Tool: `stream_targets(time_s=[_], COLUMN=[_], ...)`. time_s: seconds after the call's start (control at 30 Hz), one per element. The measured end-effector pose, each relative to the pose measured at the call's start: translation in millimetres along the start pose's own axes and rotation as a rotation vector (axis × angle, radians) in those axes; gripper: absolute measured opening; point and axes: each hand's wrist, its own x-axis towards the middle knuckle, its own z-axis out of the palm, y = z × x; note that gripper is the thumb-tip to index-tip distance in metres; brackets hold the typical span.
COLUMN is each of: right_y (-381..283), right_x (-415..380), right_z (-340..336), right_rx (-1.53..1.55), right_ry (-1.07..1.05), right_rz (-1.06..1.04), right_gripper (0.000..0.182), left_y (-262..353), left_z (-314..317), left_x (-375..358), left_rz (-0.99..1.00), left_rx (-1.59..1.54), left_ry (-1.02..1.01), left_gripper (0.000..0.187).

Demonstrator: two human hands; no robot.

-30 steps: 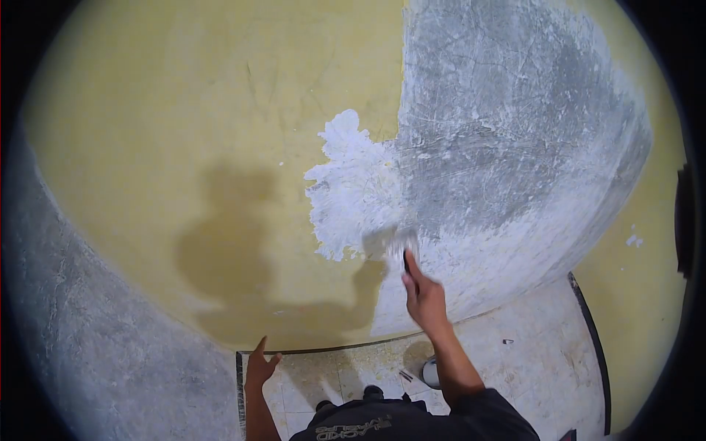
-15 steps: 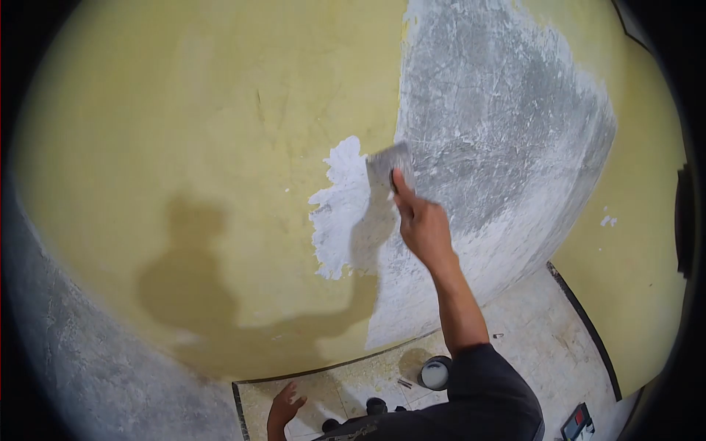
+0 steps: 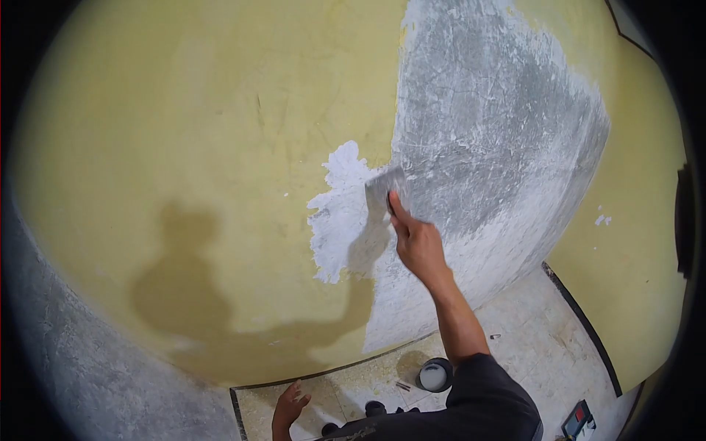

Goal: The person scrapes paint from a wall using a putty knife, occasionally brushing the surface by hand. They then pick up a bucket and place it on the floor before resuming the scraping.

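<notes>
My right hand point(image 3: 418, 242) grips a putty knife point(image 3: 384, 191) and holds its metal blade flat against the wall. The blade lies at the seam between a fresh white putty patch point(image 3: 340, 220) and a grey skimmed area point(image 3: 485, 140). Yellow wall point(image 3: 184, 140) fills the left side, with my shadow across it. My left hand point(image 3: 289, 409) hangs low near the floor with fingers spread, holding nothing.
A small round tub of white putty point(image 3: 434, 375) stands on the tiled floor point(image 3: 529, 353) below my right arm. A dark skirting line point(image 3: 581, 323) runs along the right wall's base. A small dark object with red point(image 3: 579, 421) lies at bottom right.
My right hand swept the putty knife up from low on the wall over the white patch, then came back down a little. My left hand stays low.
</notes>
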Motion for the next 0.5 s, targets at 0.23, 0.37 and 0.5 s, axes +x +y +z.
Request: stream_targets(time_s=[0.23,0.37,0.5], right_y=[9.2,-10.6,8.4], right_x=[-3.3,22.5,3.9], right_z=[-11.6,-18.7,-14.9], right_rx=[-0.083,-0.086,-0.088], right_ry=[-0.093,-0.113,-0.123], right_rz=[0.003,-0.013,-0.005], right_gripper=[0.049,0.051,0.053], left_y=[-10.9,-12.6,-1.8], left_z=[-1.4,6.7,8.0], left_x=[-1.9,2.6,1.6], left_rz=[-0.050,0.012,0.019], left_rx=[0.001,-0.069,-0.022], left_ry=[-0.046,0.002,-0.025], left_gripper=[0.072,0.070,0.069])
